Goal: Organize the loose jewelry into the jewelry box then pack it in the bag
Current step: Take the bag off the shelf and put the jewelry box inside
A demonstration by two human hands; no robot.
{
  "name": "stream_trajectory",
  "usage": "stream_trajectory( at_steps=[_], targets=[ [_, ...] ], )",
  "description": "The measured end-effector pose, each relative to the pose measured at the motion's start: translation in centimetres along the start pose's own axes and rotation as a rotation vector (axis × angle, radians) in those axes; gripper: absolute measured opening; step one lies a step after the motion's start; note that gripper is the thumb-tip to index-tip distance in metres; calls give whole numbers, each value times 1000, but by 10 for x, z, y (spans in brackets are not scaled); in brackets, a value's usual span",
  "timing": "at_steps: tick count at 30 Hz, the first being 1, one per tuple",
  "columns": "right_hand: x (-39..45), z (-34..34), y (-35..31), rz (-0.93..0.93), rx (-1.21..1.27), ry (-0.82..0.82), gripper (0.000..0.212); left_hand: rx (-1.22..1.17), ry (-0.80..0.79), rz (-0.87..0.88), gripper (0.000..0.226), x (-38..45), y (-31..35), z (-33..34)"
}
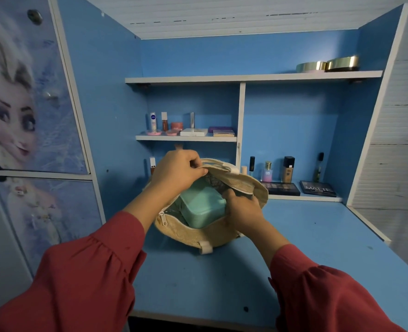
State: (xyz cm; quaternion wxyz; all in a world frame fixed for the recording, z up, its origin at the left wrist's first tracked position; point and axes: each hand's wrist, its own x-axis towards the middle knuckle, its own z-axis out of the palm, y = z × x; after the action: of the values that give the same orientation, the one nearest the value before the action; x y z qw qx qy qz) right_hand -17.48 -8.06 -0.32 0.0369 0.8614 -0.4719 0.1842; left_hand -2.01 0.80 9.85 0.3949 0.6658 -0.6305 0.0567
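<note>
1. Cupboard doors (30,104) printed with a cartoon figure stand at the left; blue shelving (253,76) rises behind the blue desk (318,248).
2. Woven bag (193,232) sits on the desk with its mouth open; the mint jewelry box (201,208) lies inside it, lid closed.
3. Left hand (176,173) pinches the bag's far rim and lifts it above the box.
4. Right hand (242,207) has its fingers curled over the rim on the right, just beside the box's corner.
5. Two eyeshadow palettes (318,188) lie behind the bag, with bottles (288,168) upright near them; small cosmetics (188,127) line the middle shelf.
</note>
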Motion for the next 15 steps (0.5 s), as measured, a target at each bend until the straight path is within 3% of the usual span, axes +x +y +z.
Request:
stream_trajectory(
  at_steps=[5, 7, 9, 13, 15],
  targets=[
    [-8, -19, 22, 52, 860, -3, 26, 29, -10, -32, 15, 1, -5, 0],
    [-15, -25, 30, 61, 1048, -56, 23, 27, -9, -42, 16, 1, -7, 0],
    [-18, -25, 32, 38, 882, -94, 22, 11, 4, -45, 15, 1, -6, 0],
    [-18, -19, 20, -165, 134, -86, 20, -1, 21, -30, 14, 1, 1, 3],
    [-17, -17, 6, -265, 13, -70, 28, -3, 21, -25, 15, 0, 2, 4]
  ],
)
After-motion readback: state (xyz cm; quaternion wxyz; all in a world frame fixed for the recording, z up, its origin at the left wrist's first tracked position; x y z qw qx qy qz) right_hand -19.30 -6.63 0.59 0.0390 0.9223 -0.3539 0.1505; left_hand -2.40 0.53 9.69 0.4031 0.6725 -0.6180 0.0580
